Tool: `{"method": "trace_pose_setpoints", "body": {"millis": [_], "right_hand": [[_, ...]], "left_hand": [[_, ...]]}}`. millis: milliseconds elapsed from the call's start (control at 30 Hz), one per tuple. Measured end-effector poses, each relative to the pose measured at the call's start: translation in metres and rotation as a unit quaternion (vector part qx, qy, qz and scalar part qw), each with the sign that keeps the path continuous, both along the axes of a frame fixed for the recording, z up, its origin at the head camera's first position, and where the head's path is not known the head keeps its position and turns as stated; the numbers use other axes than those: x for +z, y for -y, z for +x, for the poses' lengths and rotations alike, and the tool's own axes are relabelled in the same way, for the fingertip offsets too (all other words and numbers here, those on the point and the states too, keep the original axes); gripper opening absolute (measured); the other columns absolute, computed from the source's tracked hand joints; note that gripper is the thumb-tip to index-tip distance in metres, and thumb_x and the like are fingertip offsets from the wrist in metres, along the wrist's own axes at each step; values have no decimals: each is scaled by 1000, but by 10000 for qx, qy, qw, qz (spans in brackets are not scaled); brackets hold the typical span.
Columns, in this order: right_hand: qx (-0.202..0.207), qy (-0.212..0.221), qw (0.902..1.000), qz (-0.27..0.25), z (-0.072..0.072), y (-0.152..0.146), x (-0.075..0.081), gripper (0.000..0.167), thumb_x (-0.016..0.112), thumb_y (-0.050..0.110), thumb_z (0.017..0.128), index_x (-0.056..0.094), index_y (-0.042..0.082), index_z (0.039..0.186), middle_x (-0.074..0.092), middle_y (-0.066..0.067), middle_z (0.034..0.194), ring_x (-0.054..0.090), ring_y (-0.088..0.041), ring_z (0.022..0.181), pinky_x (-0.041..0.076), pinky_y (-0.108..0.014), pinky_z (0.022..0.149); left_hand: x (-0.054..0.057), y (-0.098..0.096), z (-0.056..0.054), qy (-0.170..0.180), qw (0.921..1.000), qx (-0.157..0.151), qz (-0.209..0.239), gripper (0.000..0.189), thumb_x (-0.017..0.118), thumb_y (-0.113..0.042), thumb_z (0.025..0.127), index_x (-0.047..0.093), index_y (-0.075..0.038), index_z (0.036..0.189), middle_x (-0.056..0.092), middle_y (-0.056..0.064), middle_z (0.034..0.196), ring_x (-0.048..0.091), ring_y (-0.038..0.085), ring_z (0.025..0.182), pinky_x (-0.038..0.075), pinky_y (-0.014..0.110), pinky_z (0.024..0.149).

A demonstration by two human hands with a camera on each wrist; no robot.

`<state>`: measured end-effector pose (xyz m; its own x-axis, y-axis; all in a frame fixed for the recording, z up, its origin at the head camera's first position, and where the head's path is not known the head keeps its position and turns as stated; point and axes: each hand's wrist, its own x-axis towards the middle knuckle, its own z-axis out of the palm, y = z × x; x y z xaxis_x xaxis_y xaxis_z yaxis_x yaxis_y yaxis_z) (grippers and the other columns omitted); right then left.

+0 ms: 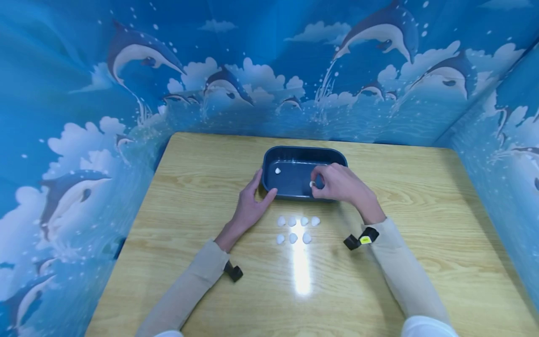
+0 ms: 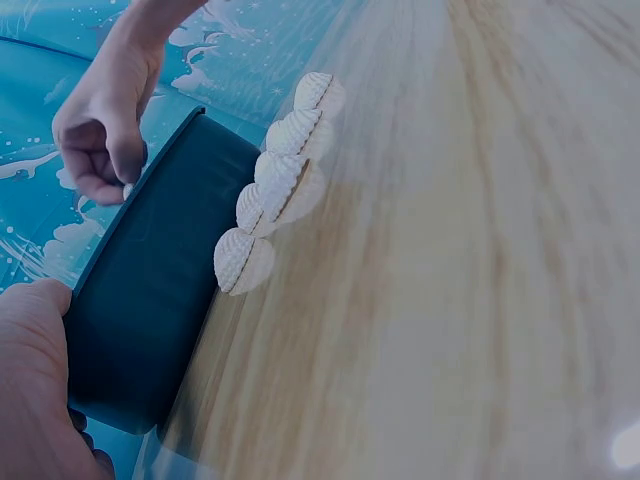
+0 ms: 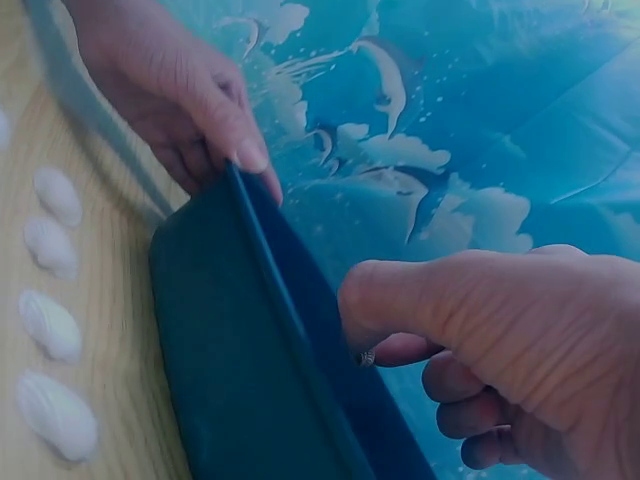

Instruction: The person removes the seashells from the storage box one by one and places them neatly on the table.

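A deep, dark blue rectangular dish (image 1: 305, 149) stands near the far edge of the table. My left hand (image 1: 247, 206) grips its left end, thumb by the near rim and fingers along the side. Over the dish's right part, my right hand (image 1: 340, 184) pinches a small white seashell (image 1: 311, 184) between thumb and index finger; in the right wrist view only a bit of that shell (image 3: 366, 358) shows. One white shell (image 1: 277, 171) lies on the dish floor at the left. Ribbed white seashells (image 2: 285, 180) lie on the table in front of the dish.
The loose shells form two rows, several in the far row (image 1: 292, 221) and three in the near row (image 1: 293, 238). Light wood table (image 1: 202, 168) extends to both sides. A blue dolphin-print curtain (image 1: 269, 112) hangs behind and at the sides.
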<state>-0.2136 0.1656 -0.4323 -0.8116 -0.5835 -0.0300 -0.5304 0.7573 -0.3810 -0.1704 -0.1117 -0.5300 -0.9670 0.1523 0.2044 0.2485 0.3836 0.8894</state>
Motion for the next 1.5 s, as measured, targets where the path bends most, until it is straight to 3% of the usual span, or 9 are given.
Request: {"method": "trace_pose_setpoints", "body": {"millis": [233, 700, 1000, 1233, 1500], "right_hand": [[11, -191, 9997, -136, 23, -6, 3, 14, 72, 22, 91, 73, 12, 101, 48, 6, 60, 37, -9, 50, 28, -26, 47], [-85, -345, 9991, -251, 56, -15, -9, 16, 76, 19, 87, 74, 11, 101, 46, 10, 59, 36, -5, 51, 28, -22, 45], [-167, -299, 9990, -302, 67, -21, -18, 15, 77, 18, 87, 74, 9, 100, 43, 10, 57, 33, -3, 48, 27, -21, 43], [-316, -281, 9989, -218, 75, -28, -25, 15, 79, 18, 85, 73, 10, 98, 44, 10, 59, 37, -5, 50, 30, -22, 45], [-386, -316, 9986, -179, 81, -33, -30, 17, 78, 19, 85, 75, 9, 99, 47, 10, 62, 41, -6, 54, 32, -22, 47]], "left_hand": [[0, 0, -1, 12, 10000, 36, -3, 79, 68, -33, 103, 26, -3, 164, 27, 19, 170, 24, 21, 157, 26, 40, 128], [-1, 1, -1, -58, 10000, 0, -8, 84, 64, -46, 103, 25, -3, 164, 26, 19, 170, 25, 20, 157, 27, 40, 127], [0, -1, 0, -73, 10000, -14, 50, 83, 65, -43, 103, 26, -2, 164, 26, 19, 170, 24, 21, 157, 26, 40, 128], [0, -3, 1, -114, 9999, -70, 72, 80, 66, -38, 104, 25, -5, 164, 26, 19, 170, 24, 20, 157, 26, 39, 128], [-1, -4, 1, -139, 9999, -28, 27, 79, 67, -35, 104, 27, -2, 163, 28, 19, 170, 25, 21, 157, 27, 40, 127]]}}
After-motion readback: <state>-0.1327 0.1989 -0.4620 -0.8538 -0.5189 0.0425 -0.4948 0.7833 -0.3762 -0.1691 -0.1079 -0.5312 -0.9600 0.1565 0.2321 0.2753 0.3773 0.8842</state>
